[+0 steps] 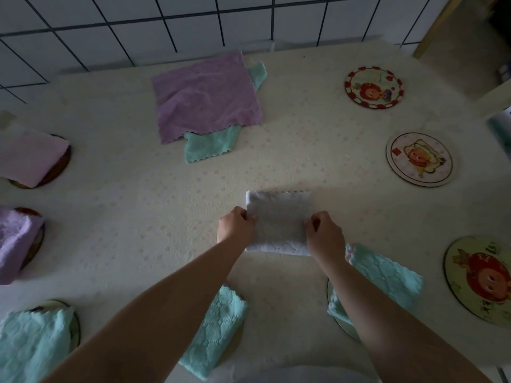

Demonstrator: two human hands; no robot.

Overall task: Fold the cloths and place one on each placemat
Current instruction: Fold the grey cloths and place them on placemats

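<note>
A folded white cloth (278,217) lies on the table in front of me. My left hand (235,225) pinches its left edge and my right hand (325,236) pinches its right edge. An unfolded purple cloth (204,98) lies at the back over a teal cloth (207,147). Three round picture placemats sit bare on the right: far (373,87), middle (419,158), near (481,277). Folded cloths cover other mats: pink (30,158), purple (16,241) and teal (33,344) on the left, teal (215,330) and teal (387,275) near me.
The table (124,205) wears a pale flowered cover. A white tiled wall (166,26) with dark grout runs along the far edge. A doorway or cabinet edge (453,29) shows at the top right.
</note>
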